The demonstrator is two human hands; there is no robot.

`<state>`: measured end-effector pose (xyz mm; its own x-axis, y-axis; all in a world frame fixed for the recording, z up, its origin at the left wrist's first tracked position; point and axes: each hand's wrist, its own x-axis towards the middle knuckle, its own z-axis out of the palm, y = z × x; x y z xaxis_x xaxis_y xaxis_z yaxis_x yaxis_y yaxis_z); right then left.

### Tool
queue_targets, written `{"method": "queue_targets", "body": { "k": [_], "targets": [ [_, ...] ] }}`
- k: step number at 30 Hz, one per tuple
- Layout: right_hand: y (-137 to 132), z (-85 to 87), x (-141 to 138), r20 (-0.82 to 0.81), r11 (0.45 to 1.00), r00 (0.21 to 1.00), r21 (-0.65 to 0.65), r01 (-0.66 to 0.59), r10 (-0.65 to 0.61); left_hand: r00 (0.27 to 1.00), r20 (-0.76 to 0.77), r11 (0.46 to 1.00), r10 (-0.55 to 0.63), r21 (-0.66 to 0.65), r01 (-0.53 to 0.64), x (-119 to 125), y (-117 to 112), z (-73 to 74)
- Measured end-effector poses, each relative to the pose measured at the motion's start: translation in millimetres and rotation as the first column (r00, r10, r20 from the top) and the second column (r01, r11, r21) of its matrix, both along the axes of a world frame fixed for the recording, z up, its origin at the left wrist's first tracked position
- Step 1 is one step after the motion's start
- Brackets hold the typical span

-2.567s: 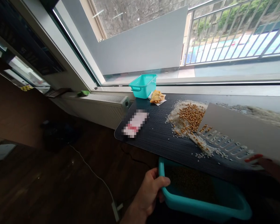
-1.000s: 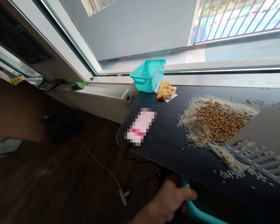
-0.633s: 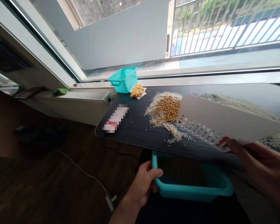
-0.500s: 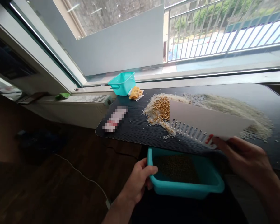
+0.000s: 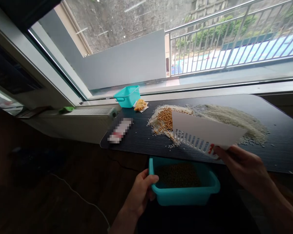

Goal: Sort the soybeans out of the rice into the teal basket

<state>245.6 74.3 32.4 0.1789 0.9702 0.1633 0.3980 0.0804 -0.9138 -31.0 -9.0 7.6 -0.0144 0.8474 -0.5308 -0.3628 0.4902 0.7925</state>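
Slotted white scraper above a black wood-grain table, can't tell if it touches; pale window sill behind, metal railing outside, ribbed radiator off left, dark floor. Scraper thin, smooth, row of slots along lower edge. Right hand closed on its near corner. Round tan beans on loose white grains beside its far end; longer pale heap behind it. Left hand, thumb hooked over rim, grips teal tub below table edge; dark granular contents inside, too dim to name. Second teal bin by sill, folded golden flatbread on paper just beside. Pixelated pink-white item near table end.
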Motion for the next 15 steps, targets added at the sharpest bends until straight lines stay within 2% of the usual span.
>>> {"method": "queue_targets", "body": {
  "k": [4, 11, 15],
  "targets": [
    [4, 6.4, -10, -0.056, 0.999, 0.997, -0.011, 0.046, -0.046, 1.000, -0.012, 1.000, 0.005, -0.007, -0.005, 1, 0, 3.5],
    [3, 19.5, -19, -0.079, 0.999, 0.997, -0.041, -0.013, 0.009, 1.000, 0.004, 1.000, 0.024, 0.009, -0.024, -5, -1, -0.6],
    [4, 20.9, -22, -0.053, 1.000, 0.998, -0.017, -0.019, 0.018, 0.999, 0.005, 0.999, 0.040, 0.010, -0.040, -7, -1, -2.4]
  ]
}}
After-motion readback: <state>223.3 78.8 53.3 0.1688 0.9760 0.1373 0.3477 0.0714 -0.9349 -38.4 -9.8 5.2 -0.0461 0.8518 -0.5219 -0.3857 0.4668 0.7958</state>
